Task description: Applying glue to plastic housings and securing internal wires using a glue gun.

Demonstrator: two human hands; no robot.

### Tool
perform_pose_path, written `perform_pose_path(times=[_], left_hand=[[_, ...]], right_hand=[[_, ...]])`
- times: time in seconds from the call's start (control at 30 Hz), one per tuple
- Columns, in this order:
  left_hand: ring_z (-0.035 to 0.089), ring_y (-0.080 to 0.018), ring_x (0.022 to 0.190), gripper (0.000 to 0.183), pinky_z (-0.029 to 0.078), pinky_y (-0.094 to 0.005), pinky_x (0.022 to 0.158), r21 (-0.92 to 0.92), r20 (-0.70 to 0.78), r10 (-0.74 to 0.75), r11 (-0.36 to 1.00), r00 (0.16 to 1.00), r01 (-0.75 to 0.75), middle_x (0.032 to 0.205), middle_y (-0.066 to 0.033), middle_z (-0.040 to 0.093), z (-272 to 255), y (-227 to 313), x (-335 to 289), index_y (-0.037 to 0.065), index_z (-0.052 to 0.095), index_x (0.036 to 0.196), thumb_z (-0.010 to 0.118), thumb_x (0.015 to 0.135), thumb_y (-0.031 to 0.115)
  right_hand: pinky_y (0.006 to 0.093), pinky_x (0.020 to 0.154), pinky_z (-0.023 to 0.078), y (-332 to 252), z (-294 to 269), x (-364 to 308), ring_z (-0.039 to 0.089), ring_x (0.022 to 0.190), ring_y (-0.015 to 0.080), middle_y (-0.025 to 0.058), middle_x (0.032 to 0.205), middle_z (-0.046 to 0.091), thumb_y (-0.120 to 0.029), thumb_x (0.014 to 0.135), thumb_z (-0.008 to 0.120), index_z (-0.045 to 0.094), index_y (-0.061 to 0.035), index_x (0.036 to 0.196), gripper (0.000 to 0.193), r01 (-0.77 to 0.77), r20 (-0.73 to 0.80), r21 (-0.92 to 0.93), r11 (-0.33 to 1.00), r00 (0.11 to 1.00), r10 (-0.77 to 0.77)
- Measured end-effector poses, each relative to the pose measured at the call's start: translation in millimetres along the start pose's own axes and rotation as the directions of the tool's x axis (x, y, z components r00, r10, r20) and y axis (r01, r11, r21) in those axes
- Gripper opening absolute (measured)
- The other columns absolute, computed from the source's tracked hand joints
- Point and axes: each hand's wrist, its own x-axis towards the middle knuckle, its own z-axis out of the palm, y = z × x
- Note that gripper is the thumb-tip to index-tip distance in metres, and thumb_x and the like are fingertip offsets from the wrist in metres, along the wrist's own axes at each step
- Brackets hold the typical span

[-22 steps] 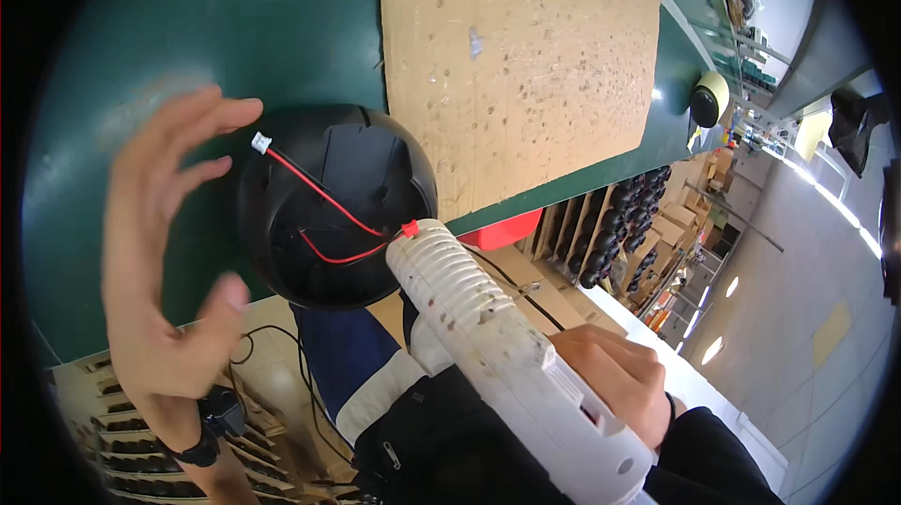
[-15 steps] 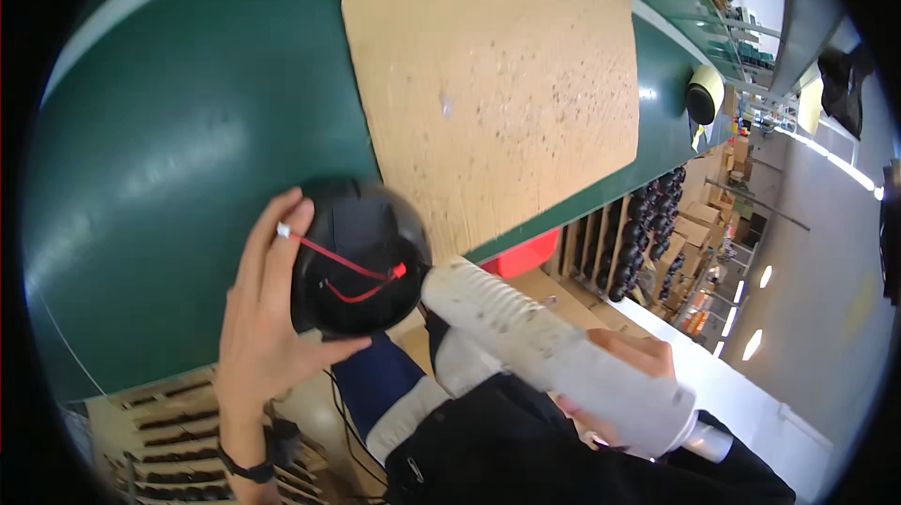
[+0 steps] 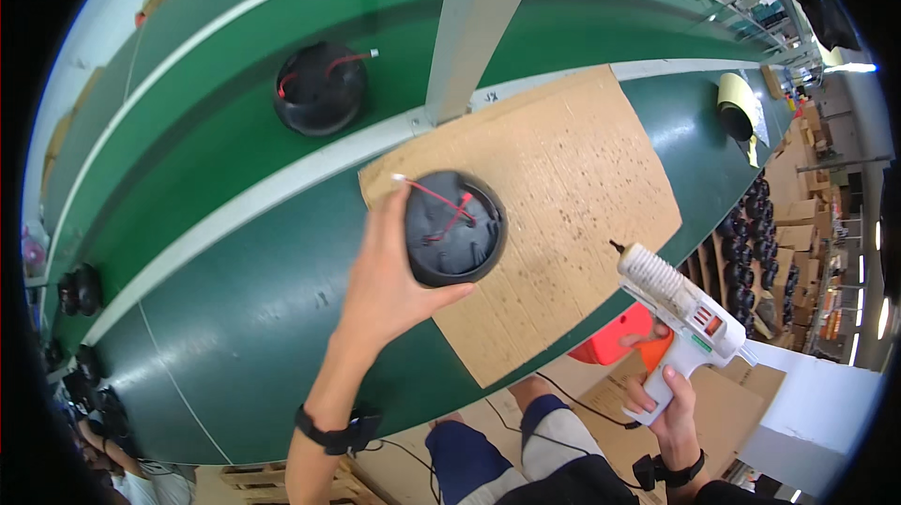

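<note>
My left hand (image 3: 380, 270) is closed around a round black plastic housing (image 3: 488, 261), thumb on the near side and fingers on the far left. The housing is over the cardboard sheet (image 3: 582, 167), its hollow side up. Red wires (image 3: 434, 193) run inside it, and a small white connector (image 3: 400, 178) sticks out beside my fingertips. In my right hand (image 3: 671, 402) is a white hot glue gun (image 3: 690, 313) with an orange trigger. Its dark nozzle points up and left, apart from the housing, above the cardboard's right part.
A second black housing (image 3: 324, 115) with red wires sits on the green belt (image 3: 235, 139) beyond a pale rail. A metal post (image 3: 479, 26) rises behind the cardboard. A yellow roll (image 3: 735, 106) lies far right; a red bin (image 3: 610, 341) is below the table edge. Another person (image 3: 141, 482) is at lower left.
The housing has moved away from the table's near edge onto the cardboard, still in my left hand. The glue gun has gone from beside the housing to the right. The view has shifted.
</note>
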Motion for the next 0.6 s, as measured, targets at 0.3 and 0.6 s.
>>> perform_pose_path(times=[0.3, 0.6], left_hand=[[0.047, -0.0362, 0.130, 0.112, 0.037, -0.0401, 0.110, 0.370, -0.438, 0.157, 0.929, 0.885, 0.018, 0.142, -0.0271, 0.043, -86.3, -77.2, 112.4, -0.010, 0.025, 0.146, 0.088, 0.065, 0.036], [0.059, -0.0329, 0.117, 0.112, 0.045, -0.0377, 0.101, 0.279, -0.441, -0.028, 0.946, 0.897, 0.166, 0.133, -0.0227, 0.054, -72.6, -77.5, 86.1, -0.004, 0.038, 0.143, 0.091, 0.058, 0.045]], right_hand=[[0.0249, 0.040, 0.033, 18.3, -26.1, -5.3, 0.039, 0.042, 0.0094, 0.0259, 0.124, 0.055, -0.019, 0.090, 0.064, 0.043, -0.0010, 0.126, 0.045, 0.012, -0.010, -0.217, 0.976, 1.000, -0.014], [0.0242, 0.045, 0.034, 27.6, -16.9, 1.4, 0.041, 0.049, 0.0065, 0.0229, 0.129, 0.056, -0.011, 0.091, 0.059, 0.048, 0.0043, 0.129, 0.042, -0.045, 0.073, -0.387, 0.921, 0.994, 0.079]])
